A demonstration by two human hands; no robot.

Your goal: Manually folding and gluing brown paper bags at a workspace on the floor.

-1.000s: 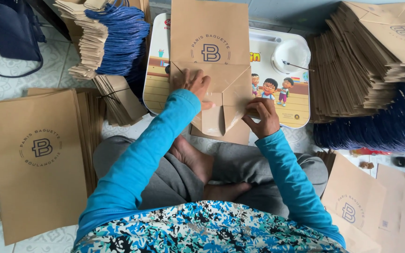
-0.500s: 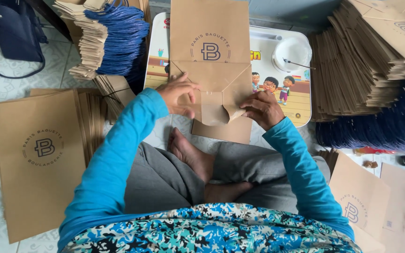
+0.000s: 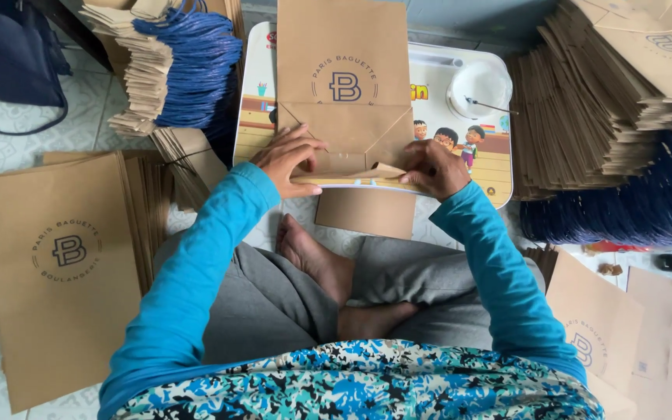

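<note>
Hands meet at the folded bottom of a flat brown kraft paper bag (image 3: 344,70), which lies on a small white lap tabletop with cartoon pictures (image 3: 499,167) at 12 o'clock from the seated person. The left hand (image 3: 288,158) lies with fingers spread on the bag's bottom flap, thumb tucked at the fold, pressing the paper rather than gripping it. The right hand (image 3: 433,167) is narrowly pinched on the edge of the same flap, fingers curled over the crease. The bag's lower end hangs past the near edge of the tabletop, above the person's crossed legs and bare foot (image 3: 313,260).

On the tabletop at 1 o'clock from the hands stands a small round white dish (image 3: 477,87) with a thin stick resting in it. At 2 o'clock, a tall leaning stack of brown bags with dark blue cord handles (image 3: 608,148) sits on the floor. At 10 o'clock lies a bundle of blue twisted cord handles glued to paper strips (image 3: 184,66). At 8 o'clock, a pile of flat brown bags (image 3: 56,272) rests on the tiled floor. More flat bags (image 3: 596,330) lie at 4 o'clock, and a dark blue fabric bag (image 3: 13,47) at 10 o'clock, farther out.
</note>
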